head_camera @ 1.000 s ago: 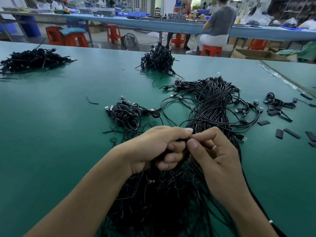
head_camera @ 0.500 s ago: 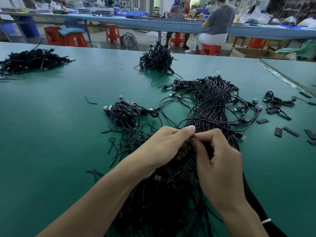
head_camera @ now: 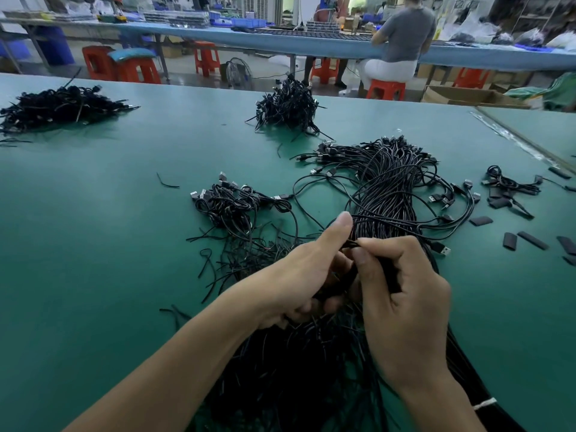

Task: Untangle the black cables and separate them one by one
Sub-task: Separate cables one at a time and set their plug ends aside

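Note:
A big tangle of black USB cables point(head_camera: 386, 185) runs from the middle of the green table point(head_camera: 93, 244) down toward me, passing under both hands. My left hand point(head_camera: 299, 275) grips a bunch of these cables, thumb stretched up along them. My right hand point(head_camera: 402, 294) meets it from the right, fingers curled, pinching a thin black cable end between thumb and forefinger right by the left thumb. The cable ends below my hands point(head_camera: 296, 369) spread out loosely. A smaller coiled cable bundle point(head_camera: 237, 204) lies just left of the hands.
Two more black cable heaps sit at the far left point(head_camera: 59, 106) and far centre point(head_camera: 290, 104). Short black sleeve pieces point(head_camera: 526, 240) and a small cable knot point(head_camera: 508, 185) lie at the right. A seated person point(head_camera: 399, 45) works at the blue bench behind.
My hands have stayed together over the tangle. The left thumb has straightened upward and the right fingers have shifted to pinch a single cable end.

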A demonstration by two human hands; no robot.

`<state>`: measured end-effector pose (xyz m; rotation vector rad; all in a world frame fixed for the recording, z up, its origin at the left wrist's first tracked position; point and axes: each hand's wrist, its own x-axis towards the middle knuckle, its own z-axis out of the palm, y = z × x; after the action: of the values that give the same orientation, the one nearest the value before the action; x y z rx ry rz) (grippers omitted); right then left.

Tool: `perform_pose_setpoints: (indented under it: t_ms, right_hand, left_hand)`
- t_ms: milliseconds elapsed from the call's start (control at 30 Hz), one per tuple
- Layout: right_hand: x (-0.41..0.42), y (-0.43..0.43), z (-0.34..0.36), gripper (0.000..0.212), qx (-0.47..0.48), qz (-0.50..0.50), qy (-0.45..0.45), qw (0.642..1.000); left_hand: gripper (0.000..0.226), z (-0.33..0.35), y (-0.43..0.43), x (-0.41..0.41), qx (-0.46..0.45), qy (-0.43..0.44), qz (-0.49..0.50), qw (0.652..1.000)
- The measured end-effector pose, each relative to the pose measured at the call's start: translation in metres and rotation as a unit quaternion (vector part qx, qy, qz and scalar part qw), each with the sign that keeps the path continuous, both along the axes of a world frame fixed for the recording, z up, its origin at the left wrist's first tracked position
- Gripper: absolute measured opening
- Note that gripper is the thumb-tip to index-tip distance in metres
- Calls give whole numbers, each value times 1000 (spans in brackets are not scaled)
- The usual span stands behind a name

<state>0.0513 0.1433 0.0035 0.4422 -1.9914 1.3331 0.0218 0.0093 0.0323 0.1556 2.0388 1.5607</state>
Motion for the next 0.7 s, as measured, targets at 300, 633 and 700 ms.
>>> perform_pose_setpoints:
  t_ms: [300,633,700]
  right_hand:
    - [-4,7,2,12,3,13,-111,994]
    - [-7,29,0,25,328,110,-338,875]
    - [-6,27,0,30,377,105,-323,862]
  left_hand:
    - [64,-7,-10,-12,-12,208,97,973]
    - [61,1,-25,-17,-50,344,215,913]
    - [63,-1,-25,-19,-63,336,231,911]
